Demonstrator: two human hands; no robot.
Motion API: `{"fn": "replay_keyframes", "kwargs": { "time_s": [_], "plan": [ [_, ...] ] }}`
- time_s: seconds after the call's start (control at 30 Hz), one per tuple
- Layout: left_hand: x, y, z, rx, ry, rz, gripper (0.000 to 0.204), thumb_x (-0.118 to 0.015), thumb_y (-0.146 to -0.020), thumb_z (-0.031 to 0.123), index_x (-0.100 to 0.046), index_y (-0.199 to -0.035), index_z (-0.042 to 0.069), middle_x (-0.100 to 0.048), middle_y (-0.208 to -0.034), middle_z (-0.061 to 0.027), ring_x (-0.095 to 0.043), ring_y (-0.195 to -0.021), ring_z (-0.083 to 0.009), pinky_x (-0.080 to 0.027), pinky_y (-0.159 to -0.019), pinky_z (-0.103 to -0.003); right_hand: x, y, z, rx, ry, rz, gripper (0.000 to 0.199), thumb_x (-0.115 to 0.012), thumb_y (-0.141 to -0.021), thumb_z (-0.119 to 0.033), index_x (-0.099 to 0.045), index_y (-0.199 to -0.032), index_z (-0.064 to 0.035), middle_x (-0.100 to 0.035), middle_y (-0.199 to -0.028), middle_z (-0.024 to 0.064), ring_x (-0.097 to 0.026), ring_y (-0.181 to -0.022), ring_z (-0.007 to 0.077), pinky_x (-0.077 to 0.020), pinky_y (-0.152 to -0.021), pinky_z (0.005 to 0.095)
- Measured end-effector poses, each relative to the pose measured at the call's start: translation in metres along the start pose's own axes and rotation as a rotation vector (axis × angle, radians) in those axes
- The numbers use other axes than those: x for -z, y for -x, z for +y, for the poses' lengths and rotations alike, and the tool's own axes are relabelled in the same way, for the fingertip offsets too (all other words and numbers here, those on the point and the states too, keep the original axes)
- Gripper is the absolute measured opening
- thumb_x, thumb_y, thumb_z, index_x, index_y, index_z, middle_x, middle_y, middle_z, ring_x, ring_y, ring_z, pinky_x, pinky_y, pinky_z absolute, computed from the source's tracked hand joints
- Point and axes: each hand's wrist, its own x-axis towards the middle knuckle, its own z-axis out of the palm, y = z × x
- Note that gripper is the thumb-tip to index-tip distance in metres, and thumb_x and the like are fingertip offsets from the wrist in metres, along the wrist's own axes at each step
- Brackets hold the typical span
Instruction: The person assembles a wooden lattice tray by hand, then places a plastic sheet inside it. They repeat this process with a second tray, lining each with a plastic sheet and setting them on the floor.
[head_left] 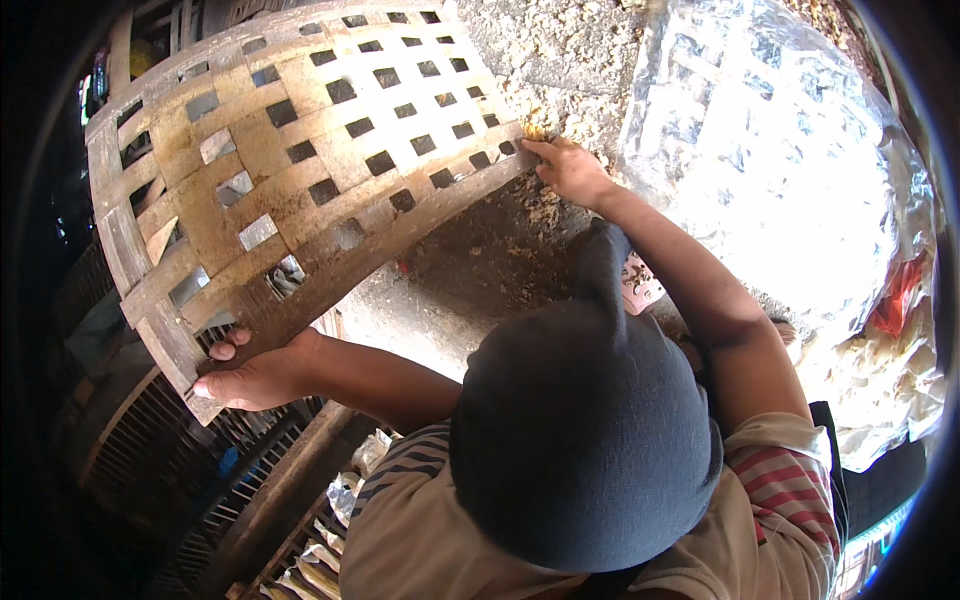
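Note:
A large flat panel of wide woven bamboo strips (240,160), with square gaps between the strips, is held up tilted at the upper left. My left hand (262,378) grips its near left corner, with fingertips showing through or over the weave. At the right end of the same near edge, my right hand (572,172) holds the corner, a finger stretched along the rim. Some of its other fingers are hidden. Both arms are spread wide, and a dark cap (590,440) covers the middle of the lower view.
Shiny clear plastic sheeting (760,150) covers a bulky heap at the right, with a red piece (898,300) at its edge. Rough, crumb-strewn ground (570,60) lies beyond the panel. Slatted wooden racks (140,430) and a beam (290,480) stand at the lower left.

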Motion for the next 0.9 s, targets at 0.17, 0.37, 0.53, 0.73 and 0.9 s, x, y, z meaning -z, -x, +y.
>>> {"fn": "replay_keyframes", "kwargs": {
  "time_s": [0.17, 0.37, 0.53, 0.73, 0.9],
  "plan": [
    [-0.006, 0.009, 0.012, -0.034, 0.000, -0.034, 0.037, -0.041, -0.105, 0.042, -0.047, -0.093, 0.007, -0.044, -0.078, -0.0024, -0.047, -0.067, -0.0159, -0.048, -0.065, -0.035, 0.007, -0.007, -0.028, -0.072, 0.021, 0.037, 0.030, -0.051, -0.097, -0.020, -0.061, -0.126, -0.0190, -0.062, -0.120, 0.0148, -0.065, -0.107, 0.0306, -0.0522, -0.097, 0.0410],
    [-0.009, 0.008, 0.017, -0.037, -0.123, 0.037, 0.038, -0.034, -0.107, 0.039, -0.046, -0.093, 0.006, -0.044, -0.077, -0.0033, -0.048, -0.068, -0.0155, -0.053, -0.070, -0.037, 0.013, -0.021, -0.032, 0.023, 0.014, 0.073, 0.024, -0.047, -0.098, -0.016, -0.062, -0.115, -0.0112, -0.067, -0.114, 0.0166, -0.068, -0.103, 0.0317, -0.0553, -0.088, 0.0420],
    [-0.001, 0.005, 0.000, -0.010, -0.093, 0.041, 0.041, -0.032, -0.108, 0.041, -0.046, -0.092, 0.006, -0.045, -0.077, -0.0035, -0.049, -0.070, -0.0154, -0.053, -0.073, -0.040, 0.018, -0.035, -0.039, -0.025, 0.046, -0.032, 0.028, -0.039, -0.101, -0.016, -0.060, -0.117, -0.0069, -0.068, -0.113, 0.0194, -0.068, -0.102, 0.0331, -0.0547, -0.090, 0.0431],
    [0.005, 0.000, -0.012, 0.010, -0.128, 0.017, 0.043, -0.032, -0.107, 0.042, -0.045, -0.086, 0.007, -0.046, -0.076, -0.0035, -0.050, -0.068, -0.0158, -0.055, -0.074, -0.039, 0.007, -0.046, -0.027, -0.169, -0.192, -0.108, 0.028, -0.041, -0.101, -0.023, -0.060, -0.113, -0.0059, -0.069, -0.108, 0.0174, -0.067, -0.100, 0.0307, -0.0511, -0.093, 0.0441],
    [0.006, -0.004, -0.016, 0.031, -0.180, 0.097, 0.043, -0.033, -0.107, 0.042, -0.045, -0.085, 0.007, -0.047, -0.075, -0.0048, -0.052, -0.067, -0.0162, -0.058, -0.072, -0.040, 0.013, -0.040, -0.047, -0.088, -0.509, -0.120, 0.023, -0.050, -0.094, -0.021, -0.068, -0.098, -0.0073, -0.067, -0.079, 0.0046, -0.061, -0.077, 0.0151, -0.0494, -0.076, 0.0334]
  ]
}}
